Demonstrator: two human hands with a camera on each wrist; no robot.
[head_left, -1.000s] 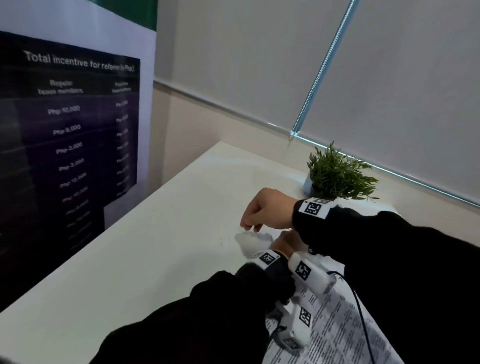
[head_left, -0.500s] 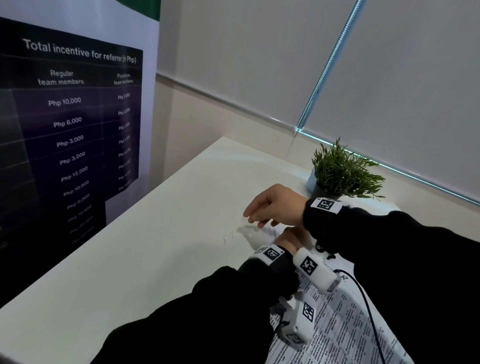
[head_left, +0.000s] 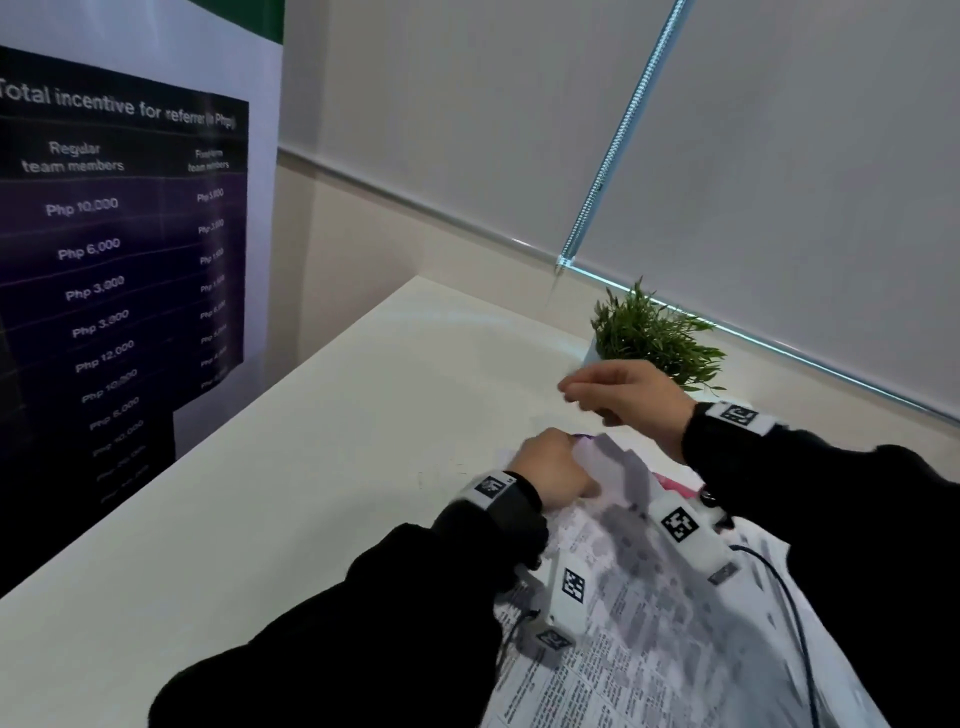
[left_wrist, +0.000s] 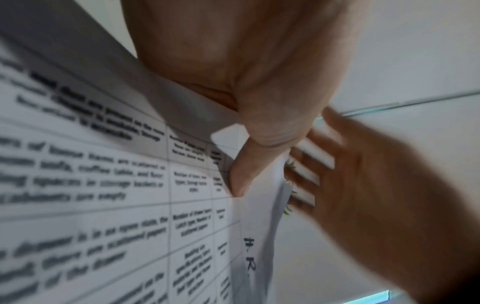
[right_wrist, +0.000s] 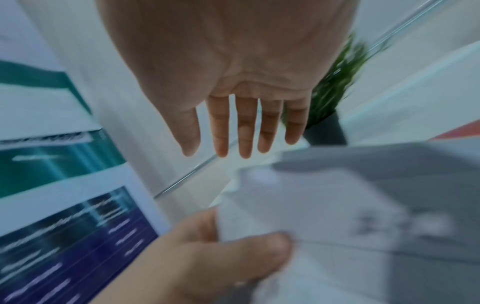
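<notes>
A stack of printed paper sheets lies on the white table in front of me. My left hand pinches the stack's far corner and lifts it, thumb on the printed side. My right hand hovers a little above that corner, apart from the paper. In the right wrist view its fingers are straight and hold nothing, with the left hand and the raised paper below them. The picture is blurred by motion.
A small green potted plant stands just behind my right hand, by the window blind. A dark poster stands at the table's left side. Something pink shows under the papers. Bare tabletop stretches to the left.
My right hand has lifted off the paper corner, moved up towards the plant and spread its fingers. My left hand has come forward and now holds the corner raised.
</notes>
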